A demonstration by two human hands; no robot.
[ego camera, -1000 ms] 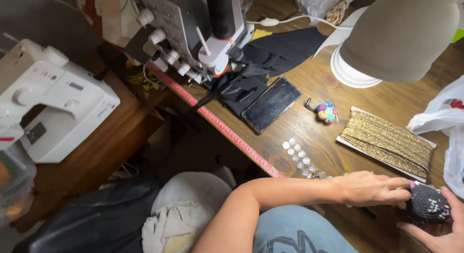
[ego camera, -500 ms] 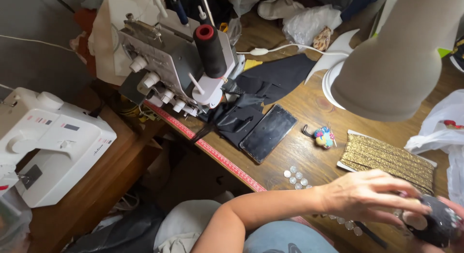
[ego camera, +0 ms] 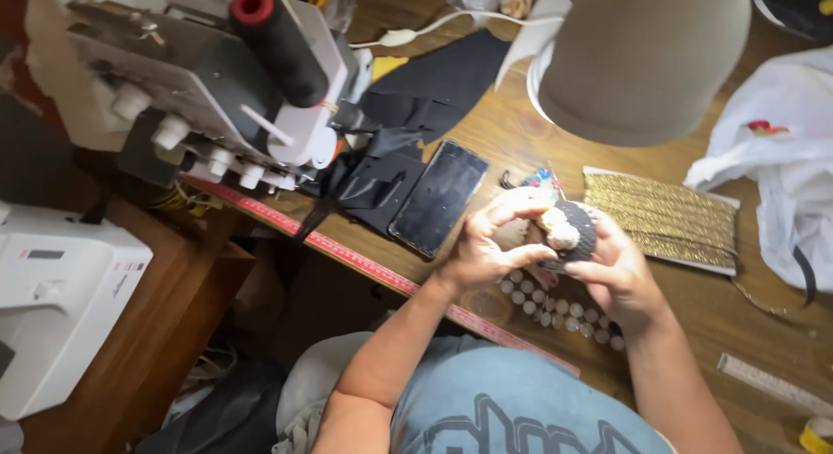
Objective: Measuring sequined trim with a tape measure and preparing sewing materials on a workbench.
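Grip: both hands close on one small dark rounded piece with a pale tuft at its near face. The left hand pinches it from the left, thumb and forefinger curled tight over the top. The right hand cups it from below and behind, fingers wrapped. The piece is held just above the table edge, over a strip of pale round studs.

Change from the earlier frames: a second ago both hands sat low at the right corner of the view, the left reaching flat over the piece. They are now raised and drawn toward the middle, in front of the person, and the camera has moved closer to the table.

Surroundings: a dark phone lies flat just left of the hands, beside black fabric pieces. A band of gold trim lies just right of them. A red tape measure runs along the wooden table edge. An overlock machine with a black thread cone stands at the far left. A lamp shade hangs over the top. A white plastic bag lies at right. A white sewing machine sits on a lower stand at left.
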